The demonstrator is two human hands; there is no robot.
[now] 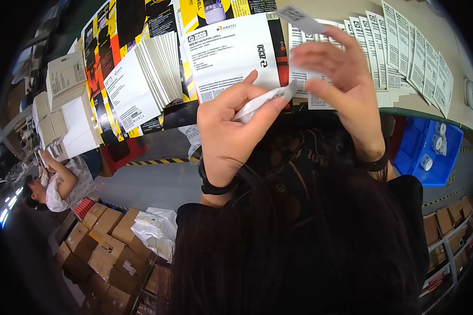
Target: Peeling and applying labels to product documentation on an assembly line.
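Left hand [228, 131] pinching white backing strip [263, 102] betw thumb + forefinger, strip end running up-right toward right hand. Right hand [339, 79] raised, fingers half-spread, small printed label [299, 18] stuck on/held at fingertips, high over table near its front edge. Black bands on both wrists.

Below hands: flattened white carton w/ black print [228, 52] on table [420, 107], yellow-black printed sheets [108, 58] to left, fanned stack of white cards [160, 65] on those. Row of overlapping white label sheets [410, 47] along right part of table toward far corner.

Risks, as judged:
- label gripped only at tips, adhesive side unclear; could curl + stick to finger or fold on itself if grip shifts
- strip loose in left pinch; could slip or tear if pulled at angle
- hands well above carton, so placement could land crooked
- fanned cards + sheet row near hands; a sweep of forearm could scatter them

Hidden / unclear:
- own dark hair fills lower centre, blocks front edge of table + whatever lies under hands
- can't tell if label touches strip or is fully peeled
- right palm side out of view, grip on label partly guessed
- blue bin [428, 152] w/ tape rolls below table's right end, contents part cut off
- brown boxes [108, 241] on floor lower left, another person [55, 184] bent beside them, doing what not visible
- rim heavily bent, far left stacks blurred
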